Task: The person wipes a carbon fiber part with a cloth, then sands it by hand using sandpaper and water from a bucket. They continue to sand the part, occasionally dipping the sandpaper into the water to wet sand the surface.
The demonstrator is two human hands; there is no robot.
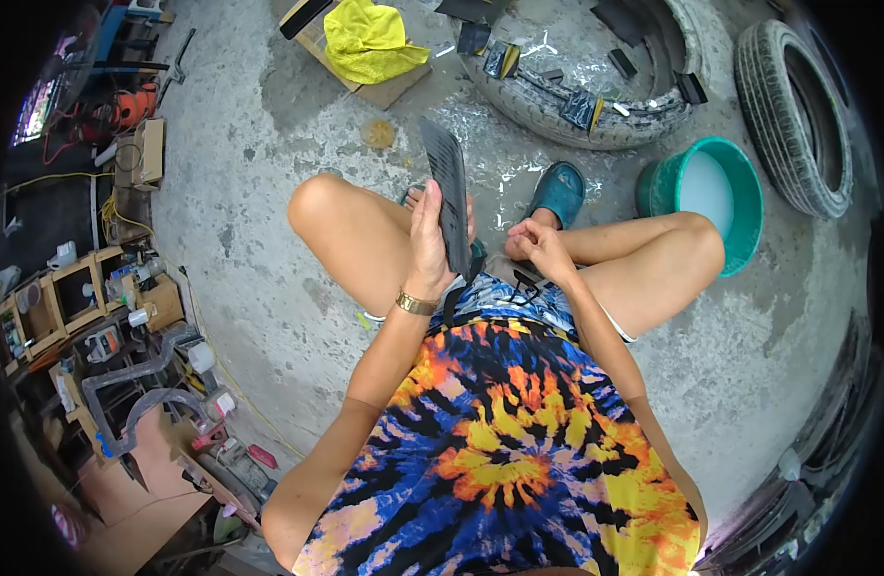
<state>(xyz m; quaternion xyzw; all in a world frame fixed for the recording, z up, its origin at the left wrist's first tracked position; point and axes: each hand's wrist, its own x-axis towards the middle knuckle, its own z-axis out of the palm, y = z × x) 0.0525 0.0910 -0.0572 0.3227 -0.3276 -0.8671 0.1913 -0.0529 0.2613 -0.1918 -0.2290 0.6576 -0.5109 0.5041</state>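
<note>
My left hand (430, 238), with a gold watch on its wrist, grips a long, dark, flat panel (448, 192) with ribs along its face. The panel stands on edge above my lap, tilted slightly, and its far side is hidden. Over my right leg, near the blue-green slipper (559, 188), my right hand (543, 248) is closed with its fingers curled together. Whatever it pinches, if anything, is hidden. The right hand is apart from the panel.
A tyre (557, 120) ahead carries several dark sandpaper-like pieces (582, 109). To the right stand a green bucket (661, 182) of cloudy liquid and another tyre (783, 125). A yellow cloth (370, 43) lies on a board. Tools and wooden shelving (53, 298) crowd the left.
</note>
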